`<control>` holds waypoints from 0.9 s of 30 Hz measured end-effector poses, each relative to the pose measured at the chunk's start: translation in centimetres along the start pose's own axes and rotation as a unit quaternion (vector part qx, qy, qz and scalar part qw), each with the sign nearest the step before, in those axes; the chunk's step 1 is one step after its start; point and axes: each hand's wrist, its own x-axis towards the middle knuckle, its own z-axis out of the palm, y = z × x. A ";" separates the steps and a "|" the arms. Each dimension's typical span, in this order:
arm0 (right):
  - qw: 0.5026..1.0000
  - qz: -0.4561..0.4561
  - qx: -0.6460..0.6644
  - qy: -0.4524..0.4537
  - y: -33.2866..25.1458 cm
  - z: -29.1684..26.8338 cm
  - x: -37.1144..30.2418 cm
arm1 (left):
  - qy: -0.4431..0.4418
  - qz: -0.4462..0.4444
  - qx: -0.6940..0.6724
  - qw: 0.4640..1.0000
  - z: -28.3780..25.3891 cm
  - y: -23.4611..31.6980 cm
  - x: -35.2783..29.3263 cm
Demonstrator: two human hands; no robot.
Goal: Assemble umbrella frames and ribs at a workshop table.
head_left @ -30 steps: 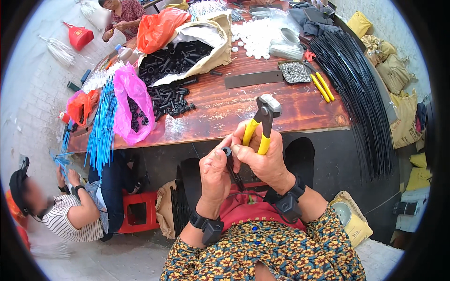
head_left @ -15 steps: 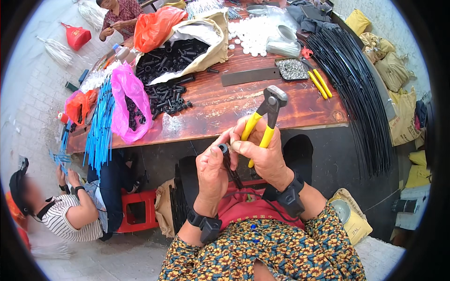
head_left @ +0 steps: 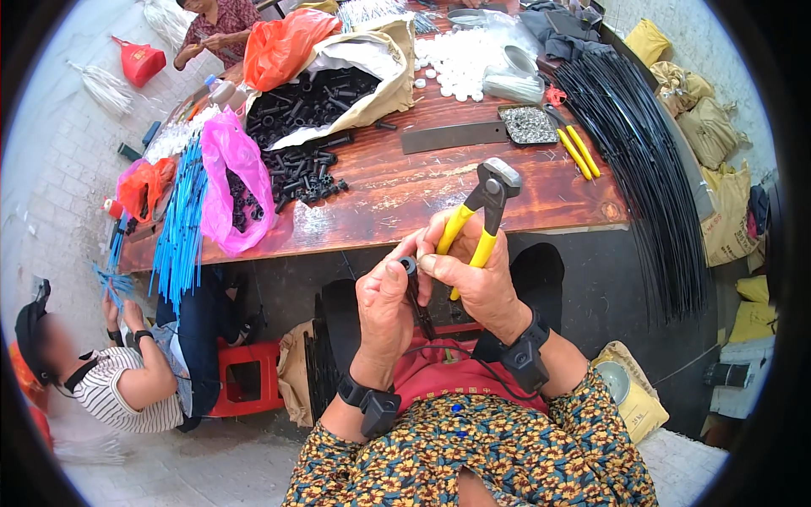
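In front of the table edge, my left hand [head_left: 384, 296] is closed round a black plastic tube [head_left: 409, 267] with a round collared end, its lower part running down between my hands. My right hand [head_left: 477, 275] grips end-cutting pincers [head_left: 494, 190] with yellow handles and a dark head pointing up and away. The thumb and forefinger of that hand pinch close to the tube's collared end. Whatever tiny piece may be between those fingertips is too small to make out. The pincers' jaws touch nothing.
Black plastic fittings [head_left: 308, 182] spill from a large sack [head_left: 393, 80] on the wooden table [head_left: 380, 203]. White caps [head_left: 456, 63], a flat metal bar [head_left: 452, 137], a tray of small metal bits [head_left: 530, 125] and long black rods [head_left: 638, 160] lie beyond. A seated co-worker [head_left: 135, 380] is at left.
Both hands stay together in nearly the same pose. The pincers' head and the tube's end have shifted very slightly.
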 end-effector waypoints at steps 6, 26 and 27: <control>1.000 0.001 0.011 -0.009 0.2 0.0 0.0 | 0.004 0.000 0.009 1.000 -0.1 0.0 0.1; 1.000 -0.003 0.028 -0.013 0.1 -0.6 0.0 | -0.002 0.000 0.017 1.000 0.3 0.0 0.1; 1.000 -0.003 0.024 -0.013 0.1 -0.6 0.0 | -0.002 0.000 0.017 1.000 0.3 -0.1 0.1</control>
